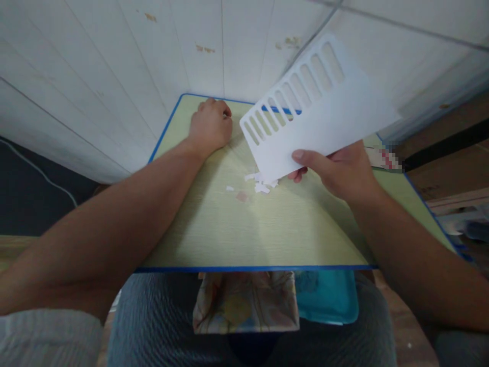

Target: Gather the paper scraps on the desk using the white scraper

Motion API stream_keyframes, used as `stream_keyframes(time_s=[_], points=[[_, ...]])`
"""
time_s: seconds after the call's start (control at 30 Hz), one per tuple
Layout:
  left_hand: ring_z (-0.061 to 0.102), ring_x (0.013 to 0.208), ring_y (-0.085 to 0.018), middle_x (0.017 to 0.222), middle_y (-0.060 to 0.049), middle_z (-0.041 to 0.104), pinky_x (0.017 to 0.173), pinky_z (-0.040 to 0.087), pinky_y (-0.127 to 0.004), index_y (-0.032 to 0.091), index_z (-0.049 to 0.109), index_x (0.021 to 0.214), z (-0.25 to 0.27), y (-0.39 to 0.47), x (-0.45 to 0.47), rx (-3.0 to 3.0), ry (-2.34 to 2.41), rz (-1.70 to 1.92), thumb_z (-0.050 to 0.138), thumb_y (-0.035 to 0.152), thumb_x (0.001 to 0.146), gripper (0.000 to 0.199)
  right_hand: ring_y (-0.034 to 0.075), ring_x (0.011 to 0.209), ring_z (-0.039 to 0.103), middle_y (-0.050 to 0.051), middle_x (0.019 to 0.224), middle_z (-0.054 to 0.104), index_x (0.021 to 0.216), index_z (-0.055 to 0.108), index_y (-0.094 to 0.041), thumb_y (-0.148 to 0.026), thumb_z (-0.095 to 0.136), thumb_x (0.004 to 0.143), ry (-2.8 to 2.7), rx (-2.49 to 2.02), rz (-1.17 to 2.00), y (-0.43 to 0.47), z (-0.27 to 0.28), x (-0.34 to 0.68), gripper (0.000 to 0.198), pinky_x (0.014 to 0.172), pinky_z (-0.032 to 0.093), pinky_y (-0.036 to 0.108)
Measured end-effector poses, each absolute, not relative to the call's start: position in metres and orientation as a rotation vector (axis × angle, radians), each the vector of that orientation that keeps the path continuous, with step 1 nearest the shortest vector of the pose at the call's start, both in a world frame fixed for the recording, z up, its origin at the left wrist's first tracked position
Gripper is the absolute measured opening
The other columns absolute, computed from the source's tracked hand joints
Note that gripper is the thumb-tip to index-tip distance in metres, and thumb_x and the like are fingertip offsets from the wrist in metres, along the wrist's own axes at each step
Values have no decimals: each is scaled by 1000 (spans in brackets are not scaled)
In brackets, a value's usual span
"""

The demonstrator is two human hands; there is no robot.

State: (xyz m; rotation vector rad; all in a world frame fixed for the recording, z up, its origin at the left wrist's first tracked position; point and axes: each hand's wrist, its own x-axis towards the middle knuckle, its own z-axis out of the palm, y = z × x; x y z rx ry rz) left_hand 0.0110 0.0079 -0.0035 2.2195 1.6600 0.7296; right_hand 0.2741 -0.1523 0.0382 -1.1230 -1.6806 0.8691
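Observation:
My right hand (344,168) grips a white sheet of paper or thin card (324,122) by its lower edge, thumb on top and fingers beneath. A row of rounded slots runs along the sheet's upper edge, longer toward the right; it is held tilted above the table. My left hand (212,125) rests curled on the far left of the table, its fingers closed; a small bit of something shows at the fist, too little to name. Small white paper scraps (263,184) lie on the table under the sheet's lower corner.
The pale table (244,229) has a blue edge and meets a white panelled wall (191,46). Below its front edge, at my lap, are a patterned fabric-like box (244,311) and a teal tray (328,300). Cardboard boxes (458,158) stand at the right.

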Motion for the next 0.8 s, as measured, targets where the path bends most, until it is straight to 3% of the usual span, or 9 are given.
stream_keyframes(time_s=[0.2, 0.33, 0.63, 0.8], points=[[53, 152, -36, 165, -9, 71, 136, 45, -52, 28, 80, 140, 12, -7, 20, 2138, 1804, 651, 55, 44, 116, 37, 25, 66, 80, 5, 78, 85, 84, 81, -29, -49, 96, 101, -1809, -1107, 911, -163, 27, 259, 31, 64, 72, 41], [60, 157, -38, 167, -20, 69, 133, 50, -52, 19, 80, 142, 15, -8, 22, 2221, 1837, 586, 54, 23, 118, 35, 23, 65, 79, 4, 76, 85, 91, 82, -27, -51, 97, 101, -1827, -1146, 930, -165, 24, 253, 30, 64, 72, 37], [67, 146, -40, 147, -11, 79, 125, 59, -58, 34, 84, 121, -12, 16, 17, 2295, 1801, 796, 60, 18, 111, 31, 22, 64, 79, 4, 77, 85, 84, 82, -27, -55, 97, 101, -1978, -1109, 1033, -172, 33, 261, 36, 61, 71, 35], [68, 150, -41, 152, -16, 79, 127, 58, -56, 26, 88, 131, -6, 10, 18, 2300, 1789, 748, 61, 15, 113, 34, 24, 70, 82, 3, 79, 87, 84, 84, -28, -37, 97, 101, -2090, -1004, 1162, -184, 41, 256, 23, 67, 73, 35]])
